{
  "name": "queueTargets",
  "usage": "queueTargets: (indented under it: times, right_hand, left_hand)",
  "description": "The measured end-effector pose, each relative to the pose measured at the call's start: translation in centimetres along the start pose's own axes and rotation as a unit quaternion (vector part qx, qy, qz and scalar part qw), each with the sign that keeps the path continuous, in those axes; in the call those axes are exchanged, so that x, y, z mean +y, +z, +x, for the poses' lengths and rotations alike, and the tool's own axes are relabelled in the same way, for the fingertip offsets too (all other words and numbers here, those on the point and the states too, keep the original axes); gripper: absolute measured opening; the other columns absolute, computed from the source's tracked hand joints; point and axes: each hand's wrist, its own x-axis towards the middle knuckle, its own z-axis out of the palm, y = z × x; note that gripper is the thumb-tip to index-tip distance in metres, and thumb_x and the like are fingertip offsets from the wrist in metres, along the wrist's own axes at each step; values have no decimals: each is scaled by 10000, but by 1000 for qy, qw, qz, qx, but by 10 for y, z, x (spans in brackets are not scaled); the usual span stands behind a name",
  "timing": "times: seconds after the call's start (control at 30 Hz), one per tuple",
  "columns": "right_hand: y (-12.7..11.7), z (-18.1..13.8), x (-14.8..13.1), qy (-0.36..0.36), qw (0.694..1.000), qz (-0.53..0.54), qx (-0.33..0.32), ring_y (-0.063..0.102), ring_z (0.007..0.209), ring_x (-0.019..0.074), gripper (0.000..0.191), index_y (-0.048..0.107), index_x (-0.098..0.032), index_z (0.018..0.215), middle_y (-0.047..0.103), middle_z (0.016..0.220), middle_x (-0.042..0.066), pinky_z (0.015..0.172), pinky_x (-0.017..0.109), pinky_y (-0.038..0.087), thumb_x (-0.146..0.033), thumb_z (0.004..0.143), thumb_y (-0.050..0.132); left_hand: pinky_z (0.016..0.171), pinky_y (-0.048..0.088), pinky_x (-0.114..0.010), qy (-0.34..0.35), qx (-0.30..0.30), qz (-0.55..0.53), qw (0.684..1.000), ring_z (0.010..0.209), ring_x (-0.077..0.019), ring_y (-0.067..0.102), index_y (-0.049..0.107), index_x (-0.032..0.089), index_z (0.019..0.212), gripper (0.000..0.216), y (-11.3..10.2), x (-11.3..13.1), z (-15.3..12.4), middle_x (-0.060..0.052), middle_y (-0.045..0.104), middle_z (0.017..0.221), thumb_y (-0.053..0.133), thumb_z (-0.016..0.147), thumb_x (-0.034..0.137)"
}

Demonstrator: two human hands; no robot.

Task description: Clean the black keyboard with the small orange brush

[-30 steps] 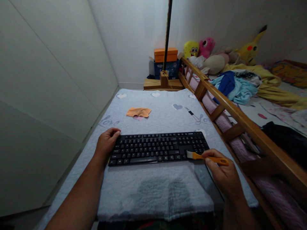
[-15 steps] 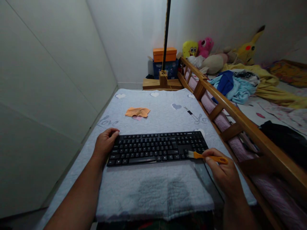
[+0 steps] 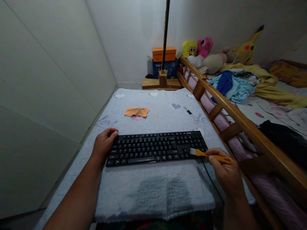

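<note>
A black keyboard [image 3: 146, 149] lies flat on the pale blue quilted cloth [image 3: 153, 185]. My left hand [image 3: 104, 143] grips the keyboard's left end, the thumb along its upper left corner and the other fingers mostly hidden behind the edge. Pinched in my right hand [image 3: 224, 169] is an orange-handled brush [image 3: 216, 156]. Its pale bristles are over the arrow keys and number pad at the keyboard's right side; whether they touch the keys I cannot tell. A black cable runs down from the keyboard beneath my right hand.
An orange cloth [image 3: 136, 111] lies beyond the keyboard. Farther right is a thin wire tool [image 3: 190, 113] with a dark middle. A wooden bed rail [image 3: 230, 111] borders the right side, and a white panel [image 3: 48, 80] stands left. Boxes [image 3: 164, 54] and a black pole [image 3: 165, 35] stand behind.
The brush and my right hand have shifted slightly right and the bristles a little up, from the arrow keys toward the number pad. My left hand stays on the keyboard's left end.
</note>
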Motion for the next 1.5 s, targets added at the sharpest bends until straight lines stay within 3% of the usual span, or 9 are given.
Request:
queueTargets:
  times: [0.23, 0.43, 0.63, 0.83, 1.13, 1.5]
  right_hand:
    - [-4, 1, 1, -2, 999, -15, -45, 629, 626, 204, 176, 684, -233, 720, 658, 661, 4, 592, 286, 482, -327, 826, 580]
    - [-7, 2, 1, -3, 1000, -8, -14, 638, 668, 208, 163, 703, -230, 778, 674, 704, 6, 618, 284, 494, -345, 836, 603]
    - [-8, 3, 6, -3, 999, -6, -54, 597, 601, 190, 176, 677, -232, 727, 634, 650, -1, 573, 281, 473, -320, 842, 577]
    - [6, 17, 7, -15, 1000, 7, 7, 698, 827, 230, 184, 718, -218, 887, 732, 849, 35, 752, 305, 538, -371, 888, 617]
    - [28, 33, 13, -61, 997, 17, -44, 711, 944, 228, 218, 754, -212, 986, 751, 997, 65, 851, 329, 534, -341, 948, 582]
    - [1, 15, -1, -8, 997, -32, -73, 686, 731, 218, 226, 739, -212, 826, 734, 792, 30, 684, 296, 510, -362, 864, 574]
  left_hand:
    - [713, 498, -320, -4, -3, 11, 1000, 763, -228, 646, 721, 228, 865, 303, -1, 1, 1, -20, 719, 805, 636, 749, 495]
    - [688, 498, -314, -6, 2, 4, 1000, 743, -224, 641, 728, 232, 885, 297, 0, 0, -1, -18, 713, 790, 639, 768, 490]
    - [708, 501, -319, 0, 0, 11, 1000, 753, -227, 645, 724, 231, 868, 294, -1, 0, 1, -19, 719, 796, 633, 746, 483]
    - [727, 500, -322, 1, -4, 9, 1000, 768, -230, 645, 720, 231, 869, 310, -1, -1, 3, -23, 720, 809, 628, 742, 499]
    - [717, 496, -320, 2, -3, 4, 1000, 759, -227, 640, 720, 228, 869, 310, -1, 0, 1, -23, 719, 810, 630, 752, 500]
    - [727, 501, -313, -1, -9, 4, 1000, 771, -222, 652, 723, 219, 874, 320, -1, 2, 1, -17, 727, 813, 633, 748, 499]
